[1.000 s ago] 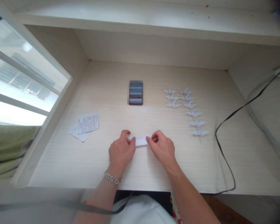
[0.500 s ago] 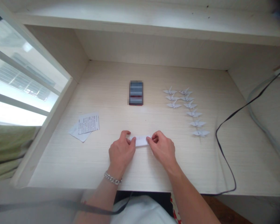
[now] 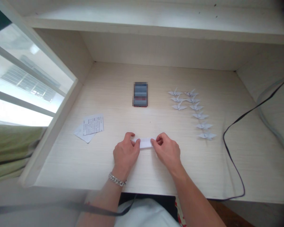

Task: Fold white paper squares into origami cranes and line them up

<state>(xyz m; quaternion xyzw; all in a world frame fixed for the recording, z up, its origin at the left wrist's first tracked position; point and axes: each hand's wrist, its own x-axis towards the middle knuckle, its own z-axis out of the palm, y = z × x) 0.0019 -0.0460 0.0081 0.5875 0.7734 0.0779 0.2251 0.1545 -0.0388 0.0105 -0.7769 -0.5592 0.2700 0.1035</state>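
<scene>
A small folded strip of white paper (image 3: 145,142) is seen lying flat on the pale surface (image 3: 203,167) with its long axis running left to right (ends equally near), each end pinched by the left hand (image 3: 125,153) and right hand (image 3: 167,151)

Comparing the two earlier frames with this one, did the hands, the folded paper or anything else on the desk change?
No visible change beyond a slight shift of the camera. The left hand and right hand pinch the ends of the small folded white paper strip flat on the pale wooden desk, as before. The white paper cranes lie unmoved.
</scene>
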